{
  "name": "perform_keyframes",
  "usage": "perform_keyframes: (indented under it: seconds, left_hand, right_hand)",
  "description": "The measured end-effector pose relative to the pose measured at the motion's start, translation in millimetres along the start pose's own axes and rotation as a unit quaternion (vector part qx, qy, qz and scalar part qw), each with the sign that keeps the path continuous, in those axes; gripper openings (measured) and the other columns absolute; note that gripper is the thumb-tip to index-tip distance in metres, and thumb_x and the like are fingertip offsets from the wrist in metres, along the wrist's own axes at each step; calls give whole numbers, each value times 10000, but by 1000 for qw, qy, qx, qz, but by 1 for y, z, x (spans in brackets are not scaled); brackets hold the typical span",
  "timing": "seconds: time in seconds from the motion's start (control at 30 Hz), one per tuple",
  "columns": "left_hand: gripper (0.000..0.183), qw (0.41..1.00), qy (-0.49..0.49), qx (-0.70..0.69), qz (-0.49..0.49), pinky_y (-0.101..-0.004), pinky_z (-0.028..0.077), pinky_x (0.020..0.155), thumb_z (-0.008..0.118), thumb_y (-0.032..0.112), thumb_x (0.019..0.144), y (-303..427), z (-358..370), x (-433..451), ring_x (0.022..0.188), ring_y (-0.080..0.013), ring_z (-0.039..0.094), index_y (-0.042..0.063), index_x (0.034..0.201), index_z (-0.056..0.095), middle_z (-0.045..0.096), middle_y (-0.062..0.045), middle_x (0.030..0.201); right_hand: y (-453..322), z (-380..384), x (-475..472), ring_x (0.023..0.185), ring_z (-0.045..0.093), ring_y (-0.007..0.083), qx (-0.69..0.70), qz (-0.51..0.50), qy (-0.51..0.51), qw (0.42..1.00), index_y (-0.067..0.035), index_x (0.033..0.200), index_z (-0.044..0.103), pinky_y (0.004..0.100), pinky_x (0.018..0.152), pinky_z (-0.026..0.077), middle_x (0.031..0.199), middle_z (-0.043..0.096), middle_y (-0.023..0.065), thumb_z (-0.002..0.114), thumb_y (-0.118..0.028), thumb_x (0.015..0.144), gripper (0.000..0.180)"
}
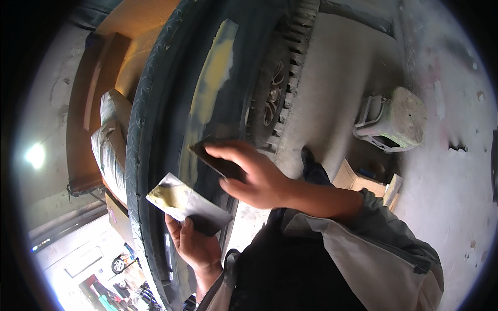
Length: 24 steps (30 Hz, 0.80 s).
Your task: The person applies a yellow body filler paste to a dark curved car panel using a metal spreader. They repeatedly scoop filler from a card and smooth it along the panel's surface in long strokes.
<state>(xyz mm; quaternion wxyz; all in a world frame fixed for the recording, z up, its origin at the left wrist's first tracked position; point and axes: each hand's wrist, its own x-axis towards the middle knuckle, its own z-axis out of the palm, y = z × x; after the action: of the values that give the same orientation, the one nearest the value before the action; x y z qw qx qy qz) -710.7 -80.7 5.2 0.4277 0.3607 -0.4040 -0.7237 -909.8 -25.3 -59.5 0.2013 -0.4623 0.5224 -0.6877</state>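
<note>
My right hand (251, 175) grips a dark, flat spreader (223, 161). Its far edge is at the lower part of a yellow body-filler strip (214, 79) on the dark side panel (247, 50) of a vehicle. Whether that edge touches the panel, I cannot tell. Resting in my left hand (196, 247) is a flat, pale mixing plate (202, 208), held by its near edge with the thumb on top. A smear of yellow filler (167, 196) covers the plate's far corner. The plate is tilted and close beside the panel.
A wheel (274, 91) sits under the panel, beside a slotted floor grating (295, 66). At right are a stained plastic stool (406, 116) and an open cardboard box (344, 177). Beyond the tread-patterned edge (134, 128) lie filled sacks (111, 151).
</note>
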Motion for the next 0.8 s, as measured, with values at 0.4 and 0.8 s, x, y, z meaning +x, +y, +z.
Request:
perform_keyframes:
  seconds: [0.4,0.8]
  left_hand:
    - [546,994,23,19,104,-484,372,1136,557,61,979,-4,41,5,1298,-278,524,99,1505,417,539,-122,1432]
    - [625,980,150,72,113,-501,294,1175,560,96,962,-5,24,-17,1350,-305,467,120,1557,374,484,-129,1493]
  right_hand:
    - [48,-49,1,1337,515,331,-63,-107,-157,980,-72,1415,545,474,1086,429,1417,579,139,696,-54,814,619]
    - [117,-108,192,1268,534,395,-280,69,111,951,-96,1418,530,445,1097,433,1342,606,208,636,-163,885,548]
